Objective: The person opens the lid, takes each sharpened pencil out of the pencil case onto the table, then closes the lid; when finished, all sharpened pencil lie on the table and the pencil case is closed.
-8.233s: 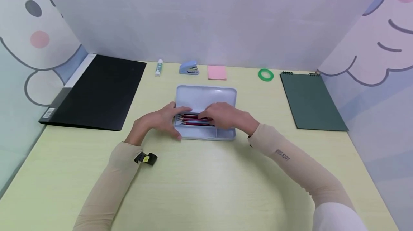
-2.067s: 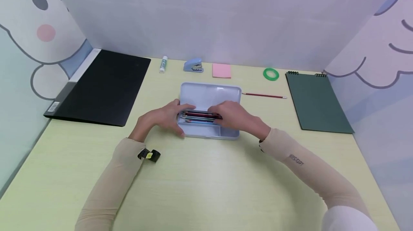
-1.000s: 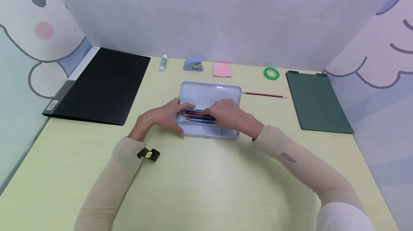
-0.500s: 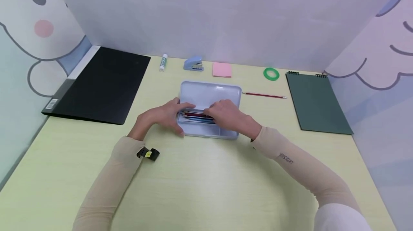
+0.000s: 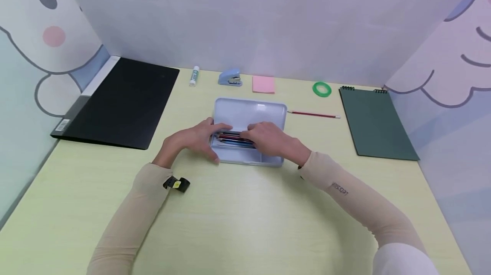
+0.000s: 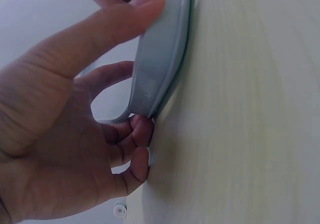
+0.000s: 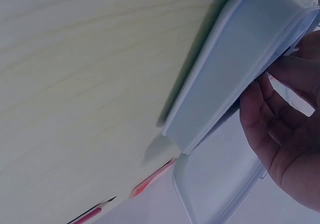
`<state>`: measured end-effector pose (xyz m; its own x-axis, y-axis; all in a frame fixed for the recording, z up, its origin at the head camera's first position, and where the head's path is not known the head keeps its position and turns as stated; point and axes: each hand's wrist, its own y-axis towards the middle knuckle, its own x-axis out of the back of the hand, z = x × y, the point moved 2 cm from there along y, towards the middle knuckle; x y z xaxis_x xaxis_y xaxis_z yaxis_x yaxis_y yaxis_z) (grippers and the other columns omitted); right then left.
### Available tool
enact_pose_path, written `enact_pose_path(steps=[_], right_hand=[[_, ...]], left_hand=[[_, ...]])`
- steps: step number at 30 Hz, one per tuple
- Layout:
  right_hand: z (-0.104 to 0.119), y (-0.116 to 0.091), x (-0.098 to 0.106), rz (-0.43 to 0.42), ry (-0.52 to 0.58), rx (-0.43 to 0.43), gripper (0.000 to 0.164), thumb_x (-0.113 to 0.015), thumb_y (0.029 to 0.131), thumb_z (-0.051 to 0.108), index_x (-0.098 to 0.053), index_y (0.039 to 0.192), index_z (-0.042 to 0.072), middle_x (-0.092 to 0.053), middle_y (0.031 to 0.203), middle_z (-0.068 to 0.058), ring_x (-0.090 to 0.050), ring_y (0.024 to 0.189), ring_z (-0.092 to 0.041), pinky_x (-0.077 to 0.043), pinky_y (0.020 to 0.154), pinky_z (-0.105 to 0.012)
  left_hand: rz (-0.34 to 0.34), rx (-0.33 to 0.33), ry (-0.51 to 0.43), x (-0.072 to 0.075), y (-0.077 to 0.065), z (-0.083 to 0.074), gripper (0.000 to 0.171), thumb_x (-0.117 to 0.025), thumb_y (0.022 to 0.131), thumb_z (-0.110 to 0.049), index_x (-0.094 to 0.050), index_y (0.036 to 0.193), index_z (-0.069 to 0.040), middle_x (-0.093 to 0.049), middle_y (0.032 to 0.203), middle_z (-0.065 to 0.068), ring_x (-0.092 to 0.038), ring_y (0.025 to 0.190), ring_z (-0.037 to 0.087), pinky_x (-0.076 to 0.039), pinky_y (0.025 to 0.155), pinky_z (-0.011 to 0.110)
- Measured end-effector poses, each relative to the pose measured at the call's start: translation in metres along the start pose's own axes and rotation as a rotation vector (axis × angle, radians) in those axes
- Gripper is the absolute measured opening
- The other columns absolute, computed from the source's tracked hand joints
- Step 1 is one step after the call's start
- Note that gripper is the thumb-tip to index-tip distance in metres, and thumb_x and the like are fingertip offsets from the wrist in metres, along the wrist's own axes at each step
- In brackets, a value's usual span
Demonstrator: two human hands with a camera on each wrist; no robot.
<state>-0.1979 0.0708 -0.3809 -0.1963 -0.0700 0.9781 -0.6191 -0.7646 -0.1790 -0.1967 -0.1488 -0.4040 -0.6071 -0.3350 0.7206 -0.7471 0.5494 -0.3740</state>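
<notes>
A pale blue pencil case (image 5: 251,111) lies with its lid open on the table. Several pencils (image 5: 235,137), dark red, black and blue, lie in its long compartment. My left hand (image 5: 196,139) grips the case's left end, thumb at the back and fingers round the front; the left wrist view shows curled fingers against the case wall (image 6: 160,64). Over the pencils' right ends is my right hand (image 5: 270,139), reaching into the case. In the right wrist view its thumb and fingers (image 7: 257,109) pinch at a dark pencil end, partly hidden by the case wall.
A red pencil (image 5: 314,114) with a white end lies right of the case. Along the back are a glue stick (image 5: 194,76), blue stapler (image 5: 230,77), pink sticky notes (image 5: 263,84) and green tape roll (image 5: 322,89). A black folder (image 5: 122,104) and green spiral notepad (image 5: 377,123) flank them.
The red pencil on the table was not there 8.2 s ago. Since 2.1 s ago my right hand has shifted slightly left, and the pencils under it have moved. The left hand stays put.
</notes>
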Motion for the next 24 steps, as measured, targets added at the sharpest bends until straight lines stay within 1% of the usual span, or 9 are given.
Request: enact_pose_path(steps=[5, 8, 14, 19, 24], right_hand=[[-0.0019, -0.0004, 0.0007, 0.027, 0.026, 0.002, 0.036, -0.059, 0.096, 0.002, -0.069, 0.126, 0.019, -0.069, 0.097, -0.005, -0.055, 0.071, -0.019, -0.045, 0.067, -0.029], [-0.0027, -0.0001, 0.0017, 0.045, 0.056, 0.006, 0.037, -0.058, 0.097, 0.003, -0.068, 0.129, 0.019, -0.07, 0.102, -0.005, -0.056, 0.075, -0.019, -0.047, 0.071, -0.03], [-0.0043, -0.0001, 0.004, 0.08, 0.113, 0.034, 0.04, -0.058, 0.096, 0.002, -0.066, 0.132, 0.019, -0.07, 0.112, -0.005, -0.059, 0.085, -0.02, -0.051, 0.082, -0.034], [-0.0058, 0.0016, 0.0047, 0.108, 0.138, 0.05, 0.043, -0.058, 0.096, 0.001, -0.065, 0.134, 0.02, -0.069, 0.116, -0.004, -0.06, 0.09, -0.02, -0.052, 0.087, -0.035], [-0.0068, 0.003, 0.0062, 0.126, 0.141, 0.055, 0.045, -0.059, 0.095, 0.001, -0.064, 0.134, 0.021, -0.069, 0.12, -0.003, -0.06, 0.093, -0.02, -0.052, 0.089, -0.035]], left_hand=[[0.0, 0.004, 0.001, -0.001, 0.0004, -0.0006, 0.1, -0.091, 0.069, -0.034, -0.037, 0.153, -0.028, -0.039, 0.129, 0.017, -0.04, 0.119, 0.032, -0.04, 0.096, 0.046], [0.002, 0.018, -0.005, -0.0009, -0.0006, -0.001, 0.1, -0.091, 0.069, -0.034, -0.038, 0.153, -0.03, -0.039, 0.129, 0.016, -0.04, 0.12, 0.031, -0.04, 0.097, 0.046], [-0.001, 0.017, -0.011, 0.0, -0.002, -0.0018, 0.099, -0.091, 0.069, -0.033, -0.038, 0.153, -0.029, -0.039, 0.13, 0.016, -0.04, 0.121, 0.031, -0.04, 0.098, 0.047], [-0.006, 0.003, -0.012, -0.0004, -0.0017, -0.0005, 0.099, -0.091, 0.069, -0.033, -0.038, 0.153, -0.028, -0.039, 0.129, 0.016, -0.04, 0.12, 0.032, -0.04, 0.098, 0.046], [-0.012, -0.006, -0.013, -0.0008, -0.001, 0.0004, 0.099, -0.091, 0.069, -0.033, -0.038, 0.153, -0.026, -0.04, 0.128, 0.017, -0.041, 0.12, 0.032, -0.04, 0.097, 0.046]])
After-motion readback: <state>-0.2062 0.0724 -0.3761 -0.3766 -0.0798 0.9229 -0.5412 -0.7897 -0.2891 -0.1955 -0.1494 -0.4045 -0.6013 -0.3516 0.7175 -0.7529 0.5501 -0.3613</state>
